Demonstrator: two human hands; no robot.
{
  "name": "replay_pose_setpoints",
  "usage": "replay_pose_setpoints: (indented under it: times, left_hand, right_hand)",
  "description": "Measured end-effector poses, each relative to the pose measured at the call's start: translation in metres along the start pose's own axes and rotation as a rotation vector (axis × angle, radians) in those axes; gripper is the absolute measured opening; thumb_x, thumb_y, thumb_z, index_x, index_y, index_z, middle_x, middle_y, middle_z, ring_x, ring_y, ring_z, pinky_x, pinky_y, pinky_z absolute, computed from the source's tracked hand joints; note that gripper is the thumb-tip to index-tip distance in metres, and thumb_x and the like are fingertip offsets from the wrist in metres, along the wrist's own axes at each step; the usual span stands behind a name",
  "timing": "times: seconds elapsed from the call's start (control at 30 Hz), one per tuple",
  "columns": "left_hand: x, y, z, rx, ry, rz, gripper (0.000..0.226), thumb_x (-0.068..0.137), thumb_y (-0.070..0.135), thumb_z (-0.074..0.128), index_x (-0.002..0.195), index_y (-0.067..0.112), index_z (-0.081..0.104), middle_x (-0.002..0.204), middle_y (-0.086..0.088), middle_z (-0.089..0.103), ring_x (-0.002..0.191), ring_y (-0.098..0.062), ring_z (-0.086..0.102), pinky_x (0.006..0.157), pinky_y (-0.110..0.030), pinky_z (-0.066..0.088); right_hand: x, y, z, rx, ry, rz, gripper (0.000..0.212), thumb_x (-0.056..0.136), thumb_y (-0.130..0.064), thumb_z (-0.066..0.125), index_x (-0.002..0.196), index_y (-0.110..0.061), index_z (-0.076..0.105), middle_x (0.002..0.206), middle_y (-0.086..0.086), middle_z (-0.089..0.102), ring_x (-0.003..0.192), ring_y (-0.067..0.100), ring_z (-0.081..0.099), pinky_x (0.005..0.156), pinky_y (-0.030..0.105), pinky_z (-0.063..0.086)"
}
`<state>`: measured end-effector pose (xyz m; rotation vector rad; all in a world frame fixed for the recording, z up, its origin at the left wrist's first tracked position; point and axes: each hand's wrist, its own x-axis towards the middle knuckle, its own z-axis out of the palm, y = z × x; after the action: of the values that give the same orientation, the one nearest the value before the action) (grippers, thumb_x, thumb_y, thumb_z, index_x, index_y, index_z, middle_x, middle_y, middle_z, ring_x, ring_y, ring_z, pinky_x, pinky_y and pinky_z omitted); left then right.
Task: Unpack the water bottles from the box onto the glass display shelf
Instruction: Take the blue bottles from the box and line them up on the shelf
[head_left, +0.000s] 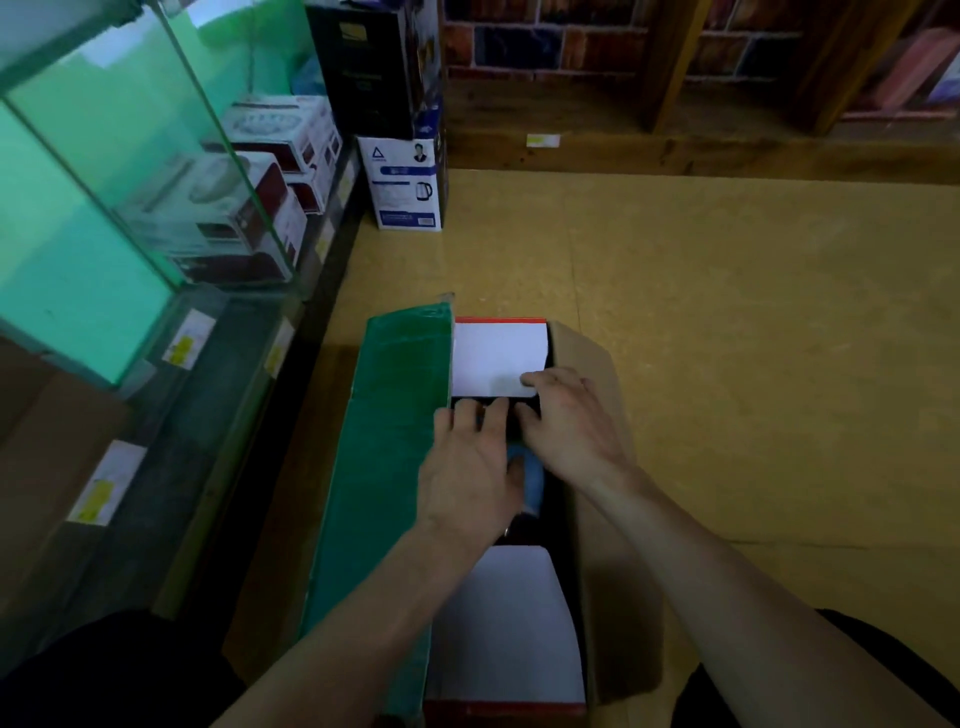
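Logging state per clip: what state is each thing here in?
Brown cardboard box: open, flaps spread.
Left hand: fingers straight, at the opening.
Right hand: reaching inside, grip hidden.
Blue item: inside the box, mostly hidden.
Glass display shelf: holding white-and-red cartons.

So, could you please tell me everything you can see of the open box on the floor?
The box is a brown cardboard carton standing open on the yellow floor, beside the glass display shelf. Its left flap is green-coated, its right flap plain brown. White inner flaps with red edges lie at both ends. The left hand and right hand reach into its dark middle, where something blue shows.
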<state>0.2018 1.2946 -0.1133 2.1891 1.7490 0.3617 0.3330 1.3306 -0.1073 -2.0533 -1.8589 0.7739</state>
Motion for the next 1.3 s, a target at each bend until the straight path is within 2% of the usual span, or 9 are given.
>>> replay_pose_setpoints:
  times: [0.3,0.5,0.6,0.73,0.9,1.0,1.1,1.2,1.3]
  left_hand:
    - [-0.013,-0.041,-0.027,0.228,-0.068,-0.121,0.081,0.09,0.051,0.063,0.153,0.026,0.019,0.156,-0.013,0.014,0.138,-0.032,0.023,0.109,-0.04,0.035]
    - [-0.023,-0.054,-0.044,0.097,-0.024,-0.132,0.08,0.092,0.045,0.059,0.156,0.024,0.016,0.154,-0.011,0.021,0.136,-0.029,0.027,0.109,-0.037,0.034]
    - [-0.027,-0.059,-0.062,0.011,0.022,-0.13,0.078,0.092,0.04,0.059,0.157,0.024,0.017,0.147,-0.01,0.031,0.13,-0.028,0.035,0.107,-0.036,0.036]
    - [-0.036,-0.074,-0.09,-0.115,0.101,-0.138,0.072,0.094,0.039,0.06,0.155,0.027,0.023,0.134,-0.007,0.045,0.117,-0.028,0.054,0.087,-0.038,0.048]
    - [-0.048,-0.106,-0.119,-0.199,0.187,-0.133,0.051,0.102,0.029,0.055,0.149,0.03,0.036,0.124,0.003,0.064,0.107,-0.014,0.064,0.078,-0.022,0.043]
    - [-0.051,-0.13,-0.13,-0.184,0.174,-0.156,0.041,0.104,0.029,0.048,0.145,0.027,0.043,0.121,0.004,0.066,0.1,-0.008,0.061,0.071,-0.015,0.036]
    - [-0.052,-0.15,-0.133,-0.129,0.128,-0.213,0.048,0.101,0.036,0.04,0.147,0.023,0.04,0.127,-0.002,0.062,0.106,-0.015,0.061,0.083,-0.025,0.042]
    - [-0.051,-0.166,-0.126,-0.077,0.096,-0.315,0.048,0.1,0.03,0.053,0.146,0.02,0.038,0.133,-0.008,0.054,0.112,-0.026,0.06,0.091,-0.034,0.045]
    - [-0.046,-0.18,-0.113,-0.061,-0.009,-0.419,0.068,0.099,0.028,0.058,0.156,0.012,0.023,0.146,-0.015,0.043,0.124,-0.03,0.055,0.097,-0.038,0.045]
  right_hand:
    - [0.0,-0.044,0.026,0.367,-0.197,-0.039,0.039,0.104,-0.017,0.054,0.142,-0.017,0.055,0.127,-0.003,0.064,0.124,0.016,0.059,0.1,0.027,0.046]
    - [0.001,-0.066,0.033,0.499,-0.15,-0.044,0.042,0.105,-0.021,0.053,0.146,-0.027,0.049,0.123,0.001,0.068,0.11,0.014,0.065,0.091,0.029,0.051]
    - [0.0,-0.076,0.032,0.529,-0.1,-0.089,0.045,0.105,-0.026,0.054,0.149,-0.031,0.045,0.122,-0.004,0.068,0.113,0.014,0.065,0.097,0.033,0.052]
    - [-0.004,-0.093,0.038,0.575,-0.093,-0.202,0.052,0.105,-0.033,0.057,0.153,-0.038,0.038,0.124,-0.009,0.067,0.113,0.011,0.066,0.102,0.04,0.054]
    - [-0.01,-0.12,0.054,0.404,-0.129,-0.396,0.062,0.105,-0.044,0.051,0.161,-0.039,0.025,0.155,-0.008,0.046,0.136,0.009,0.049,0.108,0.029,0.044]
    - [-0.014,-0.137,0.066,0.279,-0.152,-0.477,0.061,0.106,-0.042,0.05,0.161,-0.04,0.024,0.157,-0.007,0.041,0.141,0.007,0.039,0.11,0.025,0.039]
    - [-0.015,-0.149,0.082,0.074,-0.137,-0.542,0.058,0.106,-0.045,0.048,0.16,-0.041,0.027,0.157,-0.005,0.037,0.142,0.014,0.036,0.112,0.033,0.041]
    - [-0.014,-0.159,0.098,-0.06,-0.171,-0.506,0.055,0.106,-0.046,0.047,0.159,-0.043,0.03,0.163,-0.002,0.029,0.146,0.022,0.027,0.115,0.037,0.034]
    - [-0.016,-0.164,0.107,-0.164,-0.219,-0.458,0.053,0.106,-0.048,0.045,0.157,-0.043,0.033,0.166,-0.001,0.023,0.148,0.024,0.021,0.113,0.037,0.033]
